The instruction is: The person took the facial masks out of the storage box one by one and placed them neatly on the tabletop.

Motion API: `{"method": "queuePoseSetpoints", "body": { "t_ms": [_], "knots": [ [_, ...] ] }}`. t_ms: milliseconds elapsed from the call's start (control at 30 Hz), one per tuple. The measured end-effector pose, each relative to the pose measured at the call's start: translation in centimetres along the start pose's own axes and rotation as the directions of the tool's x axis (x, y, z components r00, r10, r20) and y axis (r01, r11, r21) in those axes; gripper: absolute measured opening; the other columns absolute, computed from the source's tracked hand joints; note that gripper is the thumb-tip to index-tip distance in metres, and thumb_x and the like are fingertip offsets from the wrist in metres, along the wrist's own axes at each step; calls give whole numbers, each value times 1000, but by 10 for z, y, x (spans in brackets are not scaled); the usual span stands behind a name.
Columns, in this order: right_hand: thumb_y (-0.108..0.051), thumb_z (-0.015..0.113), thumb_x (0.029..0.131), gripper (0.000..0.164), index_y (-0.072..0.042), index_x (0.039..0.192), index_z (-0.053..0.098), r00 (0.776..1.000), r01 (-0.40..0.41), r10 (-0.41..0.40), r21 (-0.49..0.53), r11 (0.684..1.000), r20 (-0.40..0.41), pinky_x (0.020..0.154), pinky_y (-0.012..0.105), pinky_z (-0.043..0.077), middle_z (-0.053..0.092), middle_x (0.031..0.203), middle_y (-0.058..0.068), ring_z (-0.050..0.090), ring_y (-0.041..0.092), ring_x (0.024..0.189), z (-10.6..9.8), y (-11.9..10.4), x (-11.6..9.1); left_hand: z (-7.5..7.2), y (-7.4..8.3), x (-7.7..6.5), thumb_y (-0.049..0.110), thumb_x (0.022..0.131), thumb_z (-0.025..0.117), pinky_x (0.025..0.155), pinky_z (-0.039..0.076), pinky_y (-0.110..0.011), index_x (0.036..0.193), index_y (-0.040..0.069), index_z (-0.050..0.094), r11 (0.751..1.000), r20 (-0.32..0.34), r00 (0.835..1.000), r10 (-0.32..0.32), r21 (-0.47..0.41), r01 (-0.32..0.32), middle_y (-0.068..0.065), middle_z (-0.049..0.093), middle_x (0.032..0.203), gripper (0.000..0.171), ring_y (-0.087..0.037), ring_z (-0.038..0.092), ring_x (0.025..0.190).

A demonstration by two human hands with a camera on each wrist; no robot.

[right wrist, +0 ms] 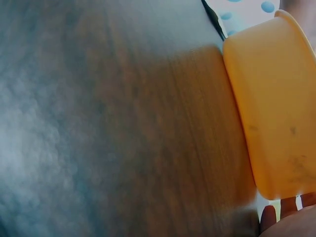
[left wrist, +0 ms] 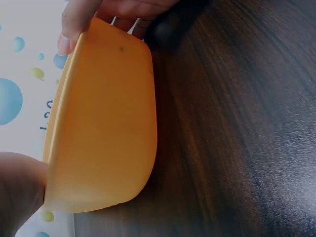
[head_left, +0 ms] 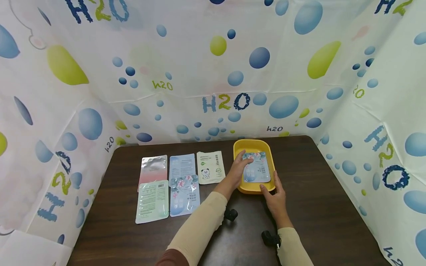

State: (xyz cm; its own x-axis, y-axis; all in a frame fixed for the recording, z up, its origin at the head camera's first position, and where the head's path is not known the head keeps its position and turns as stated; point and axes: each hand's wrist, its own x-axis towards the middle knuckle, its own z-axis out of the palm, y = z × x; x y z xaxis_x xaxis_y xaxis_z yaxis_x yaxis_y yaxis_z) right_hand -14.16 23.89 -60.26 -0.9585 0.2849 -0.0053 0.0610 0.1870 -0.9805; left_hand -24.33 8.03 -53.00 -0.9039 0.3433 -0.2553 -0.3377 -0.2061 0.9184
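A yellow plastic tray [head_left: 254,190] stands at the table's right half. In it lies a blue floral face mask packet [head_left: 257,170]. My left hand [head_left: 233,173] reaches over the tray's left rim, its thumb on the packet's face and a finger along the packet's left edge; its other fingers are hidden. My right hand [head_left: 275,197] grips the tray's front right corner, thumb at the rim and fingers along the outer right side. In the left wrist view the tray's outer wall [left wrist: 106,128] fills the middle. The right wrist view catches right-hand fingers [right wrist: 291,217] under the tray's end.
Left of the tray lie several more packets: silver-pink [head_left: 153,168], pale blue [head_left: 182,166], cream with a bear [head_left: 210,167], mint green [head_left: 152,201] and blue floral [head_left: 184,195]. A patterned curtain [head_left: 186,74] encloses the dark wooden table [head_left: 110,221] at the back and sides.
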Motion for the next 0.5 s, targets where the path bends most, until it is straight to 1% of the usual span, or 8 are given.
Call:
{"method": "queuePoseSetpoints", "body": {
  "t_ms": [133, 200, 367, 500],
  "knots": [
    [-26, 69, 98, 85, -25, 165, 17, 1000, 1, -1, -1, 1000, -3, 128, 51, 17, 17, 173, 5, 17, 28, 160, 0, -1, 1, 0, 2, 4, 26, 99, 58, 129, 17, -51, 163, 13, 25, 999, 0, 999, -41, -10, 41, -16, 18, 171, 73, -34, 22, 156],
    [-26, 69, 98, 85, -25, 165, 16, 1000, -1, 1, -2, 1000, 1, 128, 51, 17, 16, 173, 4, 16, 27, 160, 0, -1, 1, 0, 2, 5, 27, 99, 58, 129, 19, -50, 163, 13, 25, 998, 1, 998, -60, -29, 60, -17, 22, 169, 73, -34, 26, 154],
    [-27, 69, 98, 85, -26, 165, 17, 1000, -7, 7, -13, 1000, 4, 129, 50, 16, 16, 173, 1, 15, 25, 160, -1, 0, 0, 0, 1, 7, 28, 97, 62, 128, 21, -48, 162, 12, 27, 992, -9, 996, -88, -92, 87, -16, 28, 167, 76, -32, 32, 151],
    [-28, 69, 99, 84, -29, 164, 16, 1000, -6, 6, -11, 1000, 12, 129, 49, 15, 16, 172, -1, 14, 23, 160, 0, 0, -1, 0, 0, 7, 27, 97, 62, 128, 22, -49, 162, 10, 26, 991, -4, 996, -84, -101, 83, -16, 29, 166, 76, -32, 32, 150]
  ]
}}
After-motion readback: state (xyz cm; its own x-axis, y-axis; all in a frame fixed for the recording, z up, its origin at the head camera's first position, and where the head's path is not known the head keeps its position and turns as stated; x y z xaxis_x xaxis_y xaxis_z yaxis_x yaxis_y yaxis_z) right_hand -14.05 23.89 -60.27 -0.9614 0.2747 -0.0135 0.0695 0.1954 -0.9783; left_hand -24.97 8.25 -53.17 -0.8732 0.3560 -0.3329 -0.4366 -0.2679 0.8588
